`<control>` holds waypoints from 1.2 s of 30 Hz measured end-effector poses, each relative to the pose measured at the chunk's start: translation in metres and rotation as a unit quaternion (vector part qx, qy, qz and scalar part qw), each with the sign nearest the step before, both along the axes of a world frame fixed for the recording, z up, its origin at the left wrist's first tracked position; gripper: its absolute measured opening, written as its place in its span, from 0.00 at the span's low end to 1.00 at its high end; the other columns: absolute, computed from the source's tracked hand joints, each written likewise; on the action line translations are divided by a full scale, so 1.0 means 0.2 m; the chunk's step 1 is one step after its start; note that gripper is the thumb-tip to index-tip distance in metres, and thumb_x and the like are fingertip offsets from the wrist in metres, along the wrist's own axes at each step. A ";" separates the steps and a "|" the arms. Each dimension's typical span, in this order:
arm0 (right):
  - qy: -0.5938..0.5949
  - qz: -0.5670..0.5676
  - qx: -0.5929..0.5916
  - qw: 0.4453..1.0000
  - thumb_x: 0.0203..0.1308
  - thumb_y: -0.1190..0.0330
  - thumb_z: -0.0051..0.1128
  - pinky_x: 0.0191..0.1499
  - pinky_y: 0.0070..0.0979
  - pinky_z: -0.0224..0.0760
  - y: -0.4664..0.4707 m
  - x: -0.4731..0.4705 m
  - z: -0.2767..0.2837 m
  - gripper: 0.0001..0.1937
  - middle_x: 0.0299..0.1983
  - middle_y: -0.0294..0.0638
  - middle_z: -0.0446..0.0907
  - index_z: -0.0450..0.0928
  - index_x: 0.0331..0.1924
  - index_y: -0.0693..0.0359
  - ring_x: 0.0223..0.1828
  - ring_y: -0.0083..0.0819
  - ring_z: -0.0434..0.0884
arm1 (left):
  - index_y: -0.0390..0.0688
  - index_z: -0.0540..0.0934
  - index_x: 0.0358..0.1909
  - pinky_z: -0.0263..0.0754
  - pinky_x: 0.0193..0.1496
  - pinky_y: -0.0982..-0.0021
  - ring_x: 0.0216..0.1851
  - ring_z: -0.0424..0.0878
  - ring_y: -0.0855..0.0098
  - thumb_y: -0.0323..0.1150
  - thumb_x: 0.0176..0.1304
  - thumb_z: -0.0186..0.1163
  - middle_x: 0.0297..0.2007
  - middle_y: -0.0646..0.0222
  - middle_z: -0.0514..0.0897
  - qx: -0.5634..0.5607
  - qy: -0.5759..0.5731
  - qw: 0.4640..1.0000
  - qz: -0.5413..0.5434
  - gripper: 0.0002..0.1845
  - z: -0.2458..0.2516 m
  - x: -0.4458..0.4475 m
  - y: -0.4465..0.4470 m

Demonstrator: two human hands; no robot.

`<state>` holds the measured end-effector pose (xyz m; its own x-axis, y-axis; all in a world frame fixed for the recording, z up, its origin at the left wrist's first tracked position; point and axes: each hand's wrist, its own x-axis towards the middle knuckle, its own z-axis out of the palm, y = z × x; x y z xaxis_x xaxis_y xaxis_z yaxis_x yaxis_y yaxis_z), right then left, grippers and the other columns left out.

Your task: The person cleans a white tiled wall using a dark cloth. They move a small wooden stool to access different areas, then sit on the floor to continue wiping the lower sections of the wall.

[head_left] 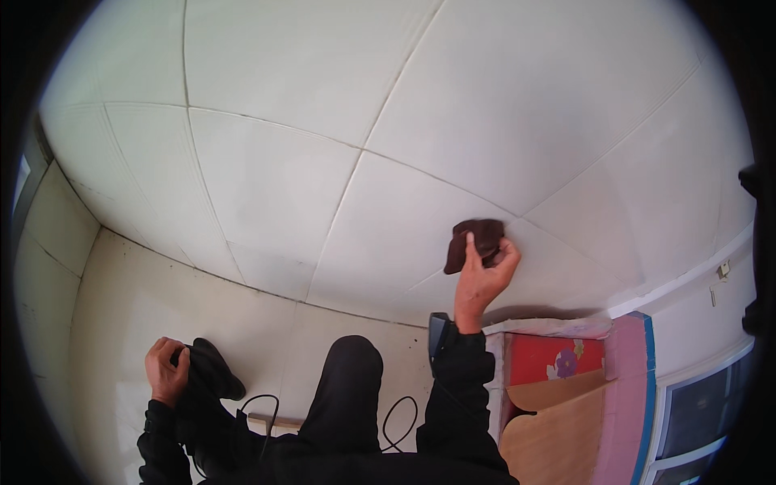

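My right hand (485,276) pinches a folded dark brown cloth (479,239) between thumb and fingers. The cloth lies against a white tiled wall (418,200), just below a spot where tile joints cross. A dark device is strapped to my right wrist. Lower left, my left hand (165,371) is loosely curled by my black-trousered leg, near a black shoe (217,370). I see nothing held in it, though its palm side is partly hidden.
To the right stands a box-like unit with a red floral panel (555,357) and brown boards (555,430). A pink and blue edge (630,394) and a framed window (697,412) lie beyond. Black cables (400,418) loop by my legs above the pale floor (260,327).
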<state>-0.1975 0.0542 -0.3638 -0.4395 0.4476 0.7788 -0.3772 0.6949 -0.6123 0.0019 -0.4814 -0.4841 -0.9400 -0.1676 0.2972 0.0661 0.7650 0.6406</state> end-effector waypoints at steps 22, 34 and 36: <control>-0.240 0.050 -0.343 0.907 0.69 0.68 0.72 0.60 0.32 0.76 -0.25 0.07 -1.21 0.22 0.55 0.45 0.79 0.71 0.58 0.67 0.54 0.32 0.81 | 0.38 0.82 0.30 0.76 0.38 0.57 0.33 0.83 0.53 0.27 0.59 0.67 0.30 0.59 0.84 0.009 0.005 1.000 0.011 0.03 -0.01 -0.03 -0.03; -0.039 0.060 -0.131 0.989 0.69 0.78 0.67 0.58 0.28 0.78 -0.36 0.04 -0.01 0.24 0.55 0.47 0.78 0.67 0.64 0.69 0.54 0.31 0.82 | 0.38 0.82 0.30 0.76 0.39 0.56 0.34 0.82 0.52 0.27 0.57 0.67 0.30 0.59 0.84 0.027 0.017 0.999 0.013 0.04 0.00 0.01 -0.05; 0.025 0.070 -0.085 0.994 0.69 0.79 0.67 0.58 0.28 0.78 -0.37 0.00 0.18 0.23 0.56 0.48 0.78 0.67 0.62 0.68 0.53 0.31 0.82 | 0.38 0.82 0.30 0.76 0.39 0.56 0.34 0.83 0.52 0.27 0.58 0.67 0.30 0.59 0.84 0.031 0.029 0.999 0.010 0.04 0.00 0.01 -0.06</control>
